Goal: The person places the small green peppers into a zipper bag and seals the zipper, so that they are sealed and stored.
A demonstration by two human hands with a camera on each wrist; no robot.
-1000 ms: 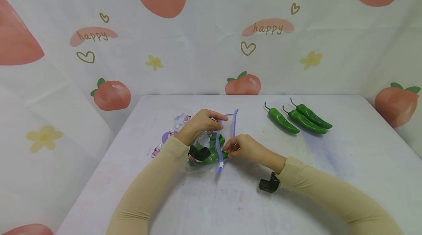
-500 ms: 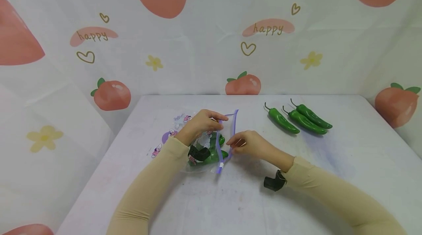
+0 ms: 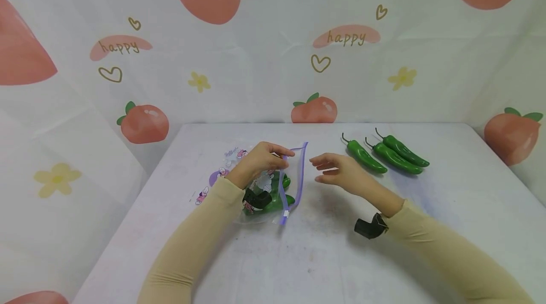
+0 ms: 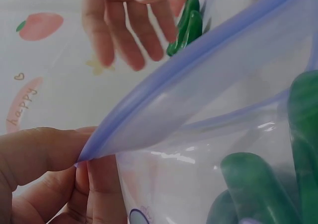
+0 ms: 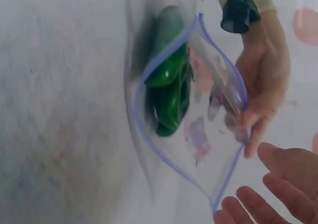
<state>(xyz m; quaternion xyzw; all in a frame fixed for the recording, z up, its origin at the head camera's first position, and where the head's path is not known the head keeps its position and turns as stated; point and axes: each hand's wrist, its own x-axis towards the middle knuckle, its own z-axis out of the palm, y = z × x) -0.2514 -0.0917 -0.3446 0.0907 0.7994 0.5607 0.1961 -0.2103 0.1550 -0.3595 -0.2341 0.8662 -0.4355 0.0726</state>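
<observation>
A clear zip bag (image 3: 298, 171) with purple edging and cartoon prints lies on the table with its mouth spread toward the right. Inside it are green peppers (image 5: 169, 102), seen through the plastic. My left hand (image 3: 263, 161) pinches the upper rim of the bag between thumb and fingers, which the left wrist view shows close up. Just right of the bag mouth, my right hand (image 3: 341, 173) is in the air with its fingers parted, holding nothing. Its fingers (image 4: 134, 40) appear beyond the purple rim in the left wrist view.
Three long green peppers (image 3: 386, 154) with thin stems lie at the back right of the white table (image 3: 298, 266). A white cloth (image 3: 256, 67) printed with peaches, hearts and flowers hangs behind. Black wrist cameras (image 3: 370, 227) sit near both sleeve cuffs.
My right hand has let go of a pepper at the bag mouth and moved right and up, its fingers spreading. The left hand has stayed in place on the rim.
</observation>
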